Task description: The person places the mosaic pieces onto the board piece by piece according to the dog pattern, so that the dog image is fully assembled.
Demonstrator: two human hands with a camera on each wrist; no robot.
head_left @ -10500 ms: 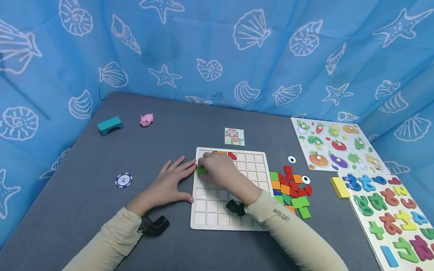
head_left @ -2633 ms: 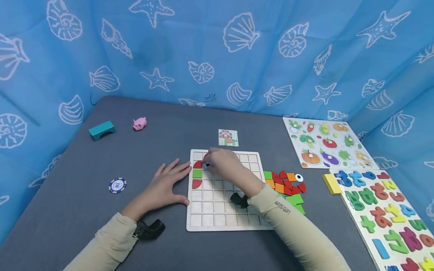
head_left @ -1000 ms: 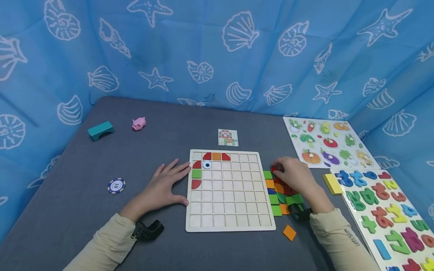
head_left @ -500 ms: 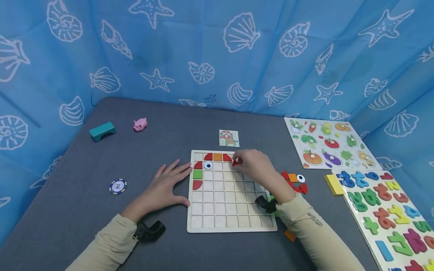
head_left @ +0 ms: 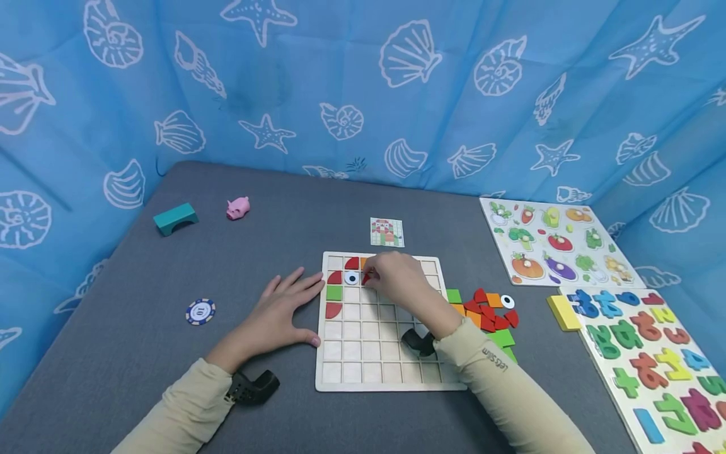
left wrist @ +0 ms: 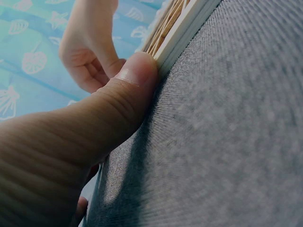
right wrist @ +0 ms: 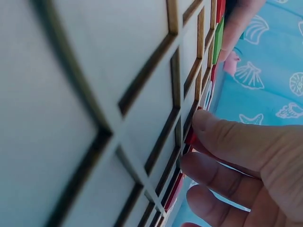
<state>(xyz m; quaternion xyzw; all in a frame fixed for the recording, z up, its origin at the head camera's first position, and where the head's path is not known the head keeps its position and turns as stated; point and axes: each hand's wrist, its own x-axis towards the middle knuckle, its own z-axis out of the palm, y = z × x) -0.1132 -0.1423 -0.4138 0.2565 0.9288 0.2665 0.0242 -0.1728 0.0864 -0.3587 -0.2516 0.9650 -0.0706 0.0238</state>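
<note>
A wooden grid board (head_left: pixel 363 373) lies flat on the grey table. My right hand (head_left: pixel 399 280) pinches a small red piece (right wrist: pixel 190 136) between thumb and fingers, over the board's second row; its shape is mostly covered. Just left of those fingers sits a white eye disc (head_left: pixel 352 277) in its cell. Red rounded pieces (head_left: pixel 333 310) and a green square (head_left: pixel 334 293) fill cells along the left side, and an orange tile (head_left: pixel 363 263) shows in the top row. My left hand (head_left: pixel 278 315) is spread on the table, its thumb (left wrist: pixel 137 73) touching the board's left edge.
Loose coloured tiles (head_left: pixel 488 312) lie right of the board, partly behind my right arm. Behind the board is a small pattern card (head_left: pixel 387 232). Vegetable (head_left: pixel 530 236) and number puzzles (head_left: pixel 652 359), a yellow block (head_left: pixel 564 313), poker chip (head_left: pixel 201 311), pink pig (head_left: pixel 238 208) and teal block (head_left: pixel 176 219) surround it.
Earlier, my right hand set down the eye disc, then reached into the loose tiles. Since then it has carried a red piece leftward over the board. The left hand stays at the edge.
</note>
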